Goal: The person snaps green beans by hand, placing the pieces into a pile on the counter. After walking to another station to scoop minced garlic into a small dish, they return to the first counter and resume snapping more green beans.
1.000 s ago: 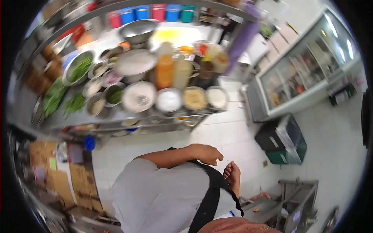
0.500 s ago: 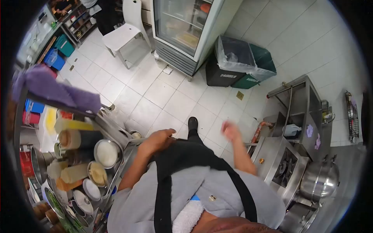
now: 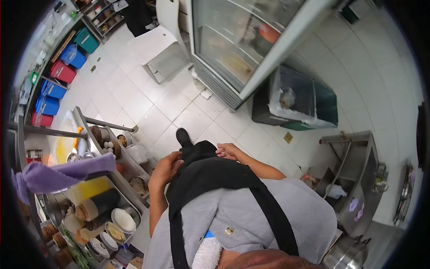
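Note:
My left hand (image 3: pixel 167 166) hangs at the left side of my black apron (image 3: pixel 210 172), its fingers loosely bent and nothing seen in it. On the other side, my right hand (image 3: pixel 227 151) is in front of the apron with fingers half curled and apart, also without any object. A black shoe (image 3: pixel 182 137) shows ahead on the tiled floor. Nearest to my left hand is the steel counter, where a purple cloth (image 3: pixel 67 172) hangs over a rail above sauce bottles (image 3: pixel 96 206) and a bowl of white contents (image 3: pixel 123 220).
A glass-door fridge (image 3: pixel 237 49) stands ahead, with lined bins (image 3: pixel 295 101) to its right. A white chair (image 3: pixel 156 47) is left of the fridge. To my right are a steel sink unit (image 3: pixel 354 170) and a large pot (image 3: pixel 345 253). Blue and red bins (image 3: pixel 62 71) line the far left.
My view has moved forward and turned, bringing the fridge and bins closer. My right hand has come in from the right toward the apron. The stove has mostly left view.

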Tool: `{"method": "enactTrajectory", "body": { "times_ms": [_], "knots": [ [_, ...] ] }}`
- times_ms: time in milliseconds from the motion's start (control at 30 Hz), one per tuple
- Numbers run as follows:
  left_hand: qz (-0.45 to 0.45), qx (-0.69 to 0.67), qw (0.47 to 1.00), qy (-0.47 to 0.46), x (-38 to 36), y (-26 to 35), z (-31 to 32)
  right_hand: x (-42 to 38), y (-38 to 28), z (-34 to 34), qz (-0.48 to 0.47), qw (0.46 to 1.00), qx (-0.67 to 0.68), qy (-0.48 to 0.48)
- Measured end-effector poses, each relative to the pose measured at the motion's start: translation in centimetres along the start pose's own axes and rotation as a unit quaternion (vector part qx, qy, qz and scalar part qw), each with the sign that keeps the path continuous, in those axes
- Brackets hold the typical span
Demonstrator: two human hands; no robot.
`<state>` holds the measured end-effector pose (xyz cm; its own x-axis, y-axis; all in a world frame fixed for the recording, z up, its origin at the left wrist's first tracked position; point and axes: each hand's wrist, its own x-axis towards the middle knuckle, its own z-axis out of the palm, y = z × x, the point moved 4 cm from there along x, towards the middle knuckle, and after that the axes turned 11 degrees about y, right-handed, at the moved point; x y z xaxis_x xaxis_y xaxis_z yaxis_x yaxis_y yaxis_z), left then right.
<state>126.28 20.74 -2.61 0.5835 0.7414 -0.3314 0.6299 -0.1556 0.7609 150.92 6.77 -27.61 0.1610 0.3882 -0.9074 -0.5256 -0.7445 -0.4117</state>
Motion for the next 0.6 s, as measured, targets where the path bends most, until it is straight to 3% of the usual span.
{"method": "enactTrajectory", "body": {
  "times_ms": [67,100,133,200,233,267,300,367,500,600],
  "knots": [
    [0.015,0.005,0.999,0.028,3.5,-1.0,-2.5,2.3,-4.1,1.5,-0.048,0.962,-0.267,-0.033],
    [0.005,-0.043,0.999,0.014,5.3,-1.6,-3.9,4.0,-6.1,2.2,-0.058,0.958,-0.278,-0.024],
    [0.039,0.006,0.999,0.021,7.4,-2.4,-5.6,5.7,-7.2,2.6,-0.069,0.953,-0.294,-0.017],
    [0.0,0.005,0.999,0.035,11.3,-4.8,-9.3,7.3,-10.9,1.8,-0.046,0.965,-0.24,0.094],
    [0.003,0.012,0.999,0.036,13.5,-6.1,-11.6,11.1,-11.1,-0.1,-0.03,0.982,-0.154,0.11],
    [0.004,-0.02,0.997,0.078,14.7,-6.7,-14.3,11.8,-12.2,-0.4,-0.021,0.977,-0.102,0.187],
    [0.007,-0.046,0.992,0.119,15.6,-6.8,-17.5,11.1,-14.8,0.1,-0.023,0.953,-0.226,0.198],
    [0.022,-0.071,0.977,0.199,17.5,-7.1,-24.3,14.4,-18.9,1.4,0.001,0.958,-0.224,0.181],
    [-0.042,-0.049,0.956,0.288,19.5,-9.5,-33.4,23.9,-22.8,5.6,0.075,0.968,-0.198,0.132],
    [-0.081,-0.061,0.95,0.296,21.3,-11.9,-37.0,23.9,-30.1,14.8,0.029,0.946,-0.311,0.084]
  ]
}}
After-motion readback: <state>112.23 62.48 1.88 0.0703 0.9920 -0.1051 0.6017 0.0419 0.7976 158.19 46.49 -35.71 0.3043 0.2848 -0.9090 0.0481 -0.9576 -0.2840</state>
